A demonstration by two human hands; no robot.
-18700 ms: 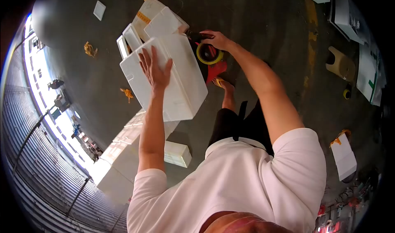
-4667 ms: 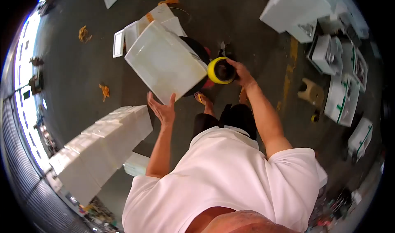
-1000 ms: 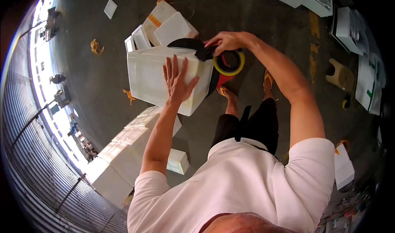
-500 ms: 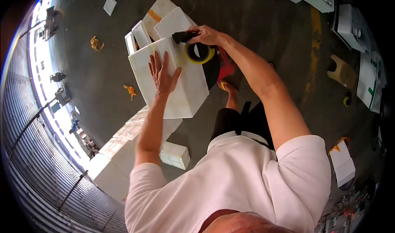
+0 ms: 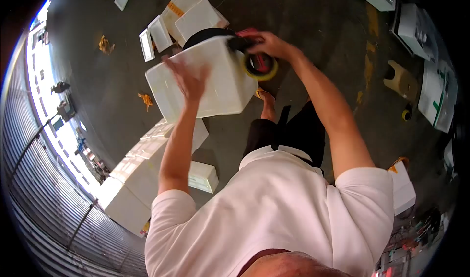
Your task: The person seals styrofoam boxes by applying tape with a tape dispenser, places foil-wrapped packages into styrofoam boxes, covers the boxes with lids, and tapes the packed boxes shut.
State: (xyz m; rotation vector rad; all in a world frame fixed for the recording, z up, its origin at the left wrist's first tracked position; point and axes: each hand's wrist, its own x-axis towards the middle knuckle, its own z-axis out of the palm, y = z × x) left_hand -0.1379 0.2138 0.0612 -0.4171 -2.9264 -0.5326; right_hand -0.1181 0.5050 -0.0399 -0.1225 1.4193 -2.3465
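Observation:
A white foam box (image 5: 215,93) stands in front of me, over a round black surface (image 5: 205,34) that shows behind its far edge. My left hand (image 5: 191,81) is over the near left part of the box, fingers spread and blurred; whether it touches the box I cannot tell. In my right hand (image 5: 269,46) is a black tape dispenser (image 5: 240,43) at the box's far right corner. Its roll of tape (image 5: 260,77), yellow-rimmed, hangs beside the right side of the box.
More white foam boxes (image 5: 200,20) and lids (image 5: 160,34) lie beyond. White boxes (image 5: 129,196) are stacked at the lower left, with a smaller one (image 5: 203,175) beside them. A beige stool (image 5: 400,80) stands at right. Crumpled orange tape (image 5: 145,101) litters the floor.
The box has turned and its near edge has shifted up in view. My left hand has gone from lying flat on it to a blurred motion. My right hand moved right with the tape dispenser.

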